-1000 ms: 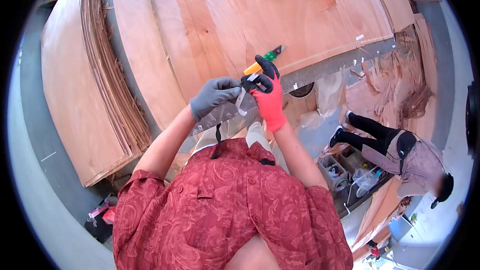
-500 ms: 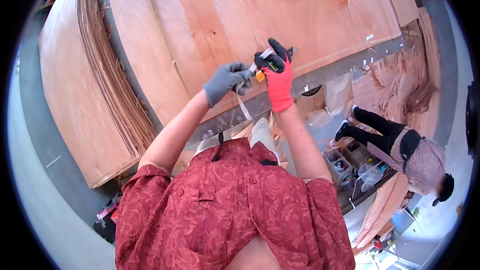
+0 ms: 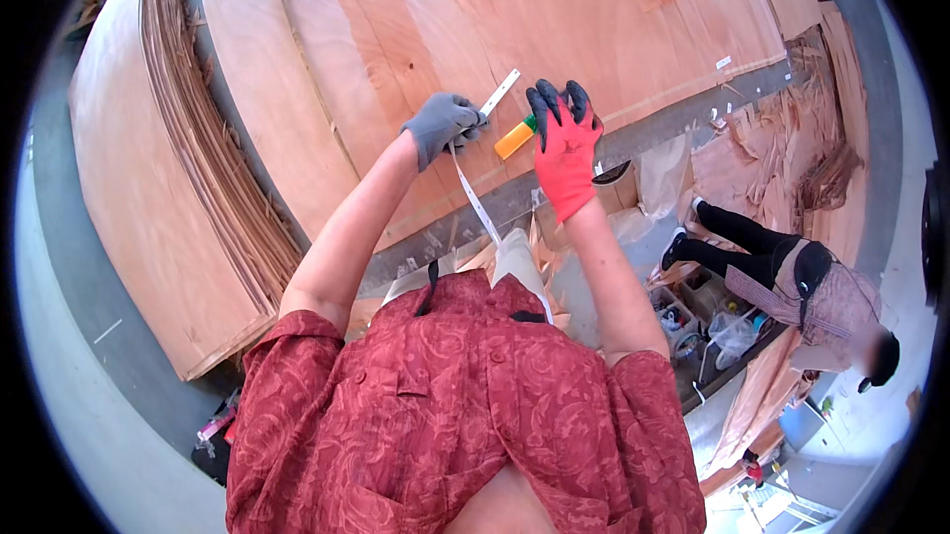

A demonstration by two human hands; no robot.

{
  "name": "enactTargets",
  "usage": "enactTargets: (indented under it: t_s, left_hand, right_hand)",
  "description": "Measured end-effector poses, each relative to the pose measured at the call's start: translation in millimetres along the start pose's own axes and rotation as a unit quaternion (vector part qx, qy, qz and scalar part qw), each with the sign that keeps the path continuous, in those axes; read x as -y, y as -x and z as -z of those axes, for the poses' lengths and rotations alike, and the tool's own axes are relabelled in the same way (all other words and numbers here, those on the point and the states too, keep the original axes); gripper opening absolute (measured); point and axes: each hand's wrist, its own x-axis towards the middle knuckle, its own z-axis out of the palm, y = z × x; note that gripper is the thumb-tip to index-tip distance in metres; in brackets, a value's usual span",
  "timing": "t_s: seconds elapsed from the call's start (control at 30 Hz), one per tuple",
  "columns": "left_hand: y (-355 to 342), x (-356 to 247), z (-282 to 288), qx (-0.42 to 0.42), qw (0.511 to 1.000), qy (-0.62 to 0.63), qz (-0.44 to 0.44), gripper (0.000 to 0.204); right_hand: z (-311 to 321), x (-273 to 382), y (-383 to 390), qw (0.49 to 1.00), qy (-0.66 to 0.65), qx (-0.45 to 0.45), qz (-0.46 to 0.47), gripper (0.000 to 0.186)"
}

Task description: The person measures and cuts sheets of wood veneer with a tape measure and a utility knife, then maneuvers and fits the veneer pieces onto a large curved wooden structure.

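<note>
The narrow white strip (image 3: 503, 89) is pinched in the left hand (image 3: 443, 128), its short end pointing toward the counter's far right corner and its long tail hanging over the near edge of the counter (image 3: 658, 130). Right of that hand, above the wood sheet (image 3: 475, 19), the yellow-handled knife (image 3: 514, 139) slants roughly parallel to the strip's short end; the right hand (image 3: 568, 143) is nearer, fingers bent over its front, grip impossible to tell.

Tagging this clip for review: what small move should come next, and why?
Probably lower the white strip onto the wood sheet: the left hand holds it with one end extending over the sheet, while the right hand is at the yellow-handled tool.
</note>
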Motion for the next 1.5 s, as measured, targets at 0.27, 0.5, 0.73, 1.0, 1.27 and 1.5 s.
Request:
enactTargets:
  t_s: [0.27,0.5,0.73,1.0,1.27,1.5]
  left_hand:
    - [5.4,0.7,12.3,0.005,0.999,-0.044,0.014,0.015]
    - [16.0,1.6,17.2,0.066,0.997,0.029,-0.042,0.018]
    - [23.1,-11.8,46.9,0.035,0.981,-0.193,-0.012,0.02]
    - [85.0,-25.2,71.1,0.008,0.986,-0.165,-0.023,0.022]
    - [85.9,28.1,17.6,0.084,0.992,-0.093,0.003,0.022]
    - [64.0,39.5,-23.8,0.102,0.991,-0.083,0.012,0.019]
  right_hand:
    - [-21.2,-1.8,-0.9,0.991,0.054,0.094,0.078,0.053]
    - [-19.6,21.1,-20.0,0.949,0.17,0.243,0.104,0.054]
    - [-20.8,35.7,-30.5,0.917,0.24,0.304,0.097,0.055]
    - [-16.3,-36.8,-16.7,0.982,0.022,0.07,0.174,0.056]
    - [-20.0,-71.0,3.6,0.983,-0.031,0.015,0.181,0.042]
    - [-26.5,-89.6,-11.3,0.987,0.073,-0.007,0.14,0.034]
